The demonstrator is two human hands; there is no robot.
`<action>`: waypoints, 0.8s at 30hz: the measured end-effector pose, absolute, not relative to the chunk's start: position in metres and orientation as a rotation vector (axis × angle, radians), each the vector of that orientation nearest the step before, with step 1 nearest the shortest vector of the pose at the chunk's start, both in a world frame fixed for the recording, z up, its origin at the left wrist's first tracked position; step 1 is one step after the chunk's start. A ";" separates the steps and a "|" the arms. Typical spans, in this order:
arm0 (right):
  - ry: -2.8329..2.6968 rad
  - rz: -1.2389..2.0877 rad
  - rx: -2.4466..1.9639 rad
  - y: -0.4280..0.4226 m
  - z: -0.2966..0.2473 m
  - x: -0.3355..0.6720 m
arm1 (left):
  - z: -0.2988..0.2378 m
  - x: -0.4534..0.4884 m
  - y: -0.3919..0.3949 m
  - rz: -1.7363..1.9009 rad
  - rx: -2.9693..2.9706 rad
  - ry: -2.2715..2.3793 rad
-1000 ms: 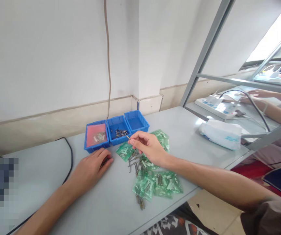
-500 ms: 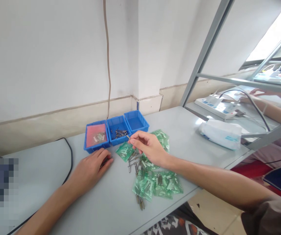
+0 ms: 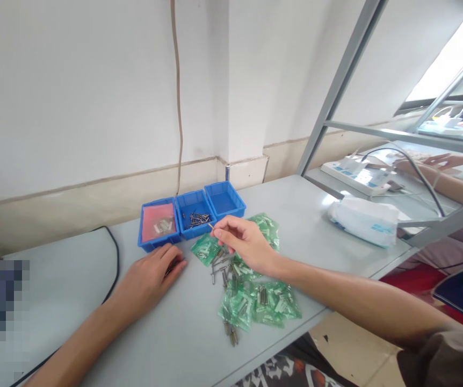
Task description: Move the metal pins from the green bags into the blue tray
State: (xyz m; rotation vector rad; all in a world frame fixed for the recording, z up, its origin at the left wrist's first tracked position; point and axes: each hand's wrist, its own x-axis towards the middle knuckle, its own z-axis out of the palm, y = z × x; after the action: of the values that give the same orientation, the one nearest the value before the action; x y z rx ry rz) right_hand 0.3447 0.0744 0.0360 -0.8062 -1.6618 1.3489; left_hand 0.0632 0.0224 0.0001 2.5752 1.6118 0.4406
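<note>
My right hand pinches a small metal pin between thumb and forefinger, above the front edge of the middle blue bin. Loose metal pins lie inside that bin. Below the hand, more loose pins are scattered on the table among green plastic bags that also contain metal pins. My left hand rests on the table in front of the left blue bin, fingers curled in toward the thumb. Whatever lies within its grasp is hidden.
A pink sheet and a clear bag of small parts sit in the left bin. The right bin adjoins the middle one. A black cable runs along the left. A white packet lies beside the metal frame; another person's arms are beyond.
Both my hands and the pin stay practically still. Beyond the frame, the other person's hand has shifted.
</note>
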 end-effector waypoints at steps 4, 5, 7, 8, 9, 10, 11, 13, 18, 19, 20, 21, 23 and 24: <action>-1.664 1.350 -0.798 0.075 0.035 0.345 | 0.002 0.064 0.022 0.415 2.557 1.614; -1.665 1.350 -0.798 0.075 0.035 0.345 | 0.002 0.064 0.022 0.409 2.549 1.616; -1.671 1.351 -0.802 0.075 0.035 0.345 | 0.002 0.064 0.022 0.403 2.539 1.618; -1.674 1.353 -0.804 0.075 0.035 0.345 | 0.002 0.064 0.022 0.400 2.537 1.618; -1.675 1.355 -0.803 0.075 0.034 0.344 | 0.002 0.064 0.022 0.399 2.538 1.619; -1.677 1.359 -0.799 0.075 0.034 0.344 | 0.001 0.064 0.022 0.397 2.540 1.618; -1.678 1.362 -0.791 0.075 0.033 0.344 | 0.001 0.064 0.022 0.394 2.542 1.618; -1.691 1.359 -0.775 0.075 0.032 0.344 | 0.001 0.063 0.022 0.381 2.539 1.620; -1.857 1.141 -0.775 0.073 0.031 0.345 | 0.002 0.064 0.022 0.351 2.510 1.644; -1.911 1.070 -0.761 0.073 0.032 0.345 | 0.002 0.064 0.022 0.351 2.508 1.648; -1.963 1.002 -0.743 0.072 0.033 0.346 | 0.002 0.064 0.022 0.353 2.508 1.650; -2.007 0.940 -0.719 0.071 0.034 0.346 | 0.001 0.064 0.022 0.355 2.509 1.650; -2.066 0.845 -0.671 0.069 0.035 0.347 | 0.001 0.064 0.023 0.366 2.514 1.644; -2.084 0.809 -0.647 0.069 0.035 0.347 | 0.001 0.064 0.023 0.368 2.514 1.640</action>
State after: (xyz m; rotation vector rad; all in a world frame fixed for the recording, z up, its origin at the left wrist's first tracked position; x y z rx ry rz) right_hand 0.3471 0.0687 0.0347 -0.6475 -2.0841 0.8092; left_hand 0.0641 0.0226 0.0011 2.5139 1.6403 0.3679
